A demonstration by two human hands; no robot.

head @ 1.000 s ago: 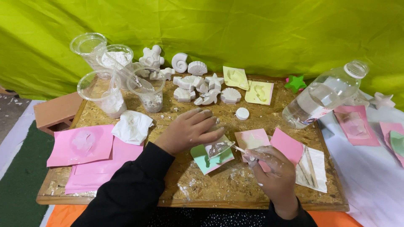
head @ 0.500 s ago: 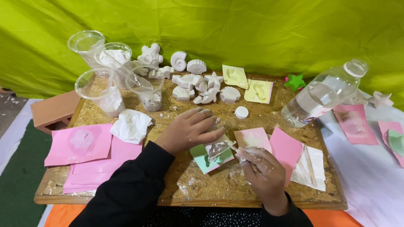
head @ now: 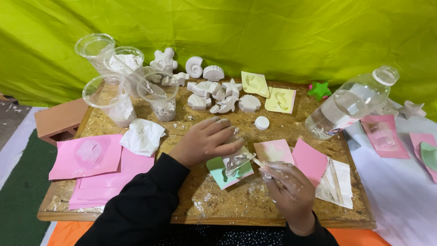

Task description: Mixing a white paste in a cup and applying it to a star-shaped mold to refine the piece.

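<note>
My left hand lies flat, palm down, pressing the upper edge of a small green mould on the wooden board. My right hand, smeared with white plaster, grips a thin stick whose tip reaches into the wet white plaster in that mould. A pink mould lies just right of the green one, touching my right hand's knuckles.
White plaster shells, stars and seahorses sit at the back with two yellow moulds. Clear plastic cups of plaster stand back left. A tilted water bottle, its white cap, pink sheets and a crumpled tissue surround the hands.
My right hand has shifted slightly with the stick at the green mould. My left hand has stayed pressed on the mould.
</note>
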